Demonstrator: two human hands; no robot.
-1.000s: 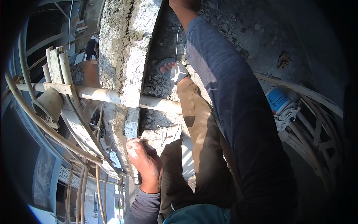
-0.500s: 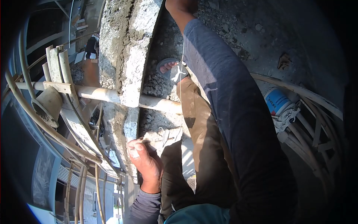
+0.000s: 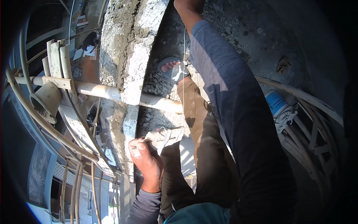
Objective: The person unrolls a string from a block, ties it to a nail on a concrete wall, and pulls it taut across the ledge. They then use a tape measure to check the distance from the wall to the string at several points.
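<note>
My left hand is closed around a rough, pale piece of wood with string wound about it. From the wood's right end a thin white string runs straight up past my sandalled foot toward my right arm. Cut off by the top edge, my right hand reaches forward with its fingers hidden. To the left of both hands lies a rough masonry wall top with a strip of grey mortar along it.
A horizontal pole crosses the wall. On the left stands scaffolding with a bucket hanging over a drop. A blue and white pail sits at right beside a curved pole. Rubble covers the ground ahead.
My right hand and forearm have shifted slightly to the right, and the string's upper part with them. The left hand still grips the wood, almost unmoved. The view has shifted a little.
</note>
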